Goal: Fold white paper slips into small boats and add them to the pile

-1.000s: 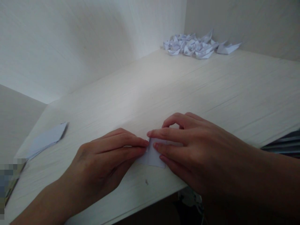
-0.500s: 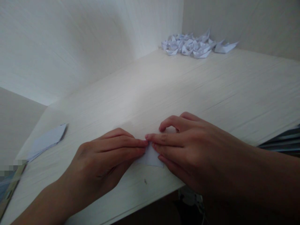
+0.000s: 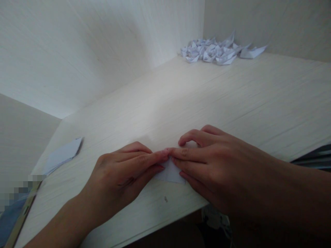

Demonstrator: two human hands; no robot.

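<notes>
A small piece of folded white paper [image 3: 171, 174] lies near the front edge of the table, partly covered by my fingers. My left hand [image 3: 122, 174] presses on its left side, fingers together and the index fingertip at the upper middle. From the right, my right hand [image 3: 214, 162] holds the paper down, its fingertips meeting those of the left hand. The right index finger is curled up above the others. How the paper is folded under the fingers is hidden.
In the far corner sits a heap of folded paper boats [image 3: 217, 51] against the walls. A stack of white paper sheets [image 3: 63, 156] lies on the left of the white table [image 3: 219, 93]. Dark striped material [image 3: 314, 156] shows at the right edge.
The view has shifted slightly, so things sit a little farther right. My left index finger has moved forward to the right fingertips; both hands stay on the paper.
</notes>
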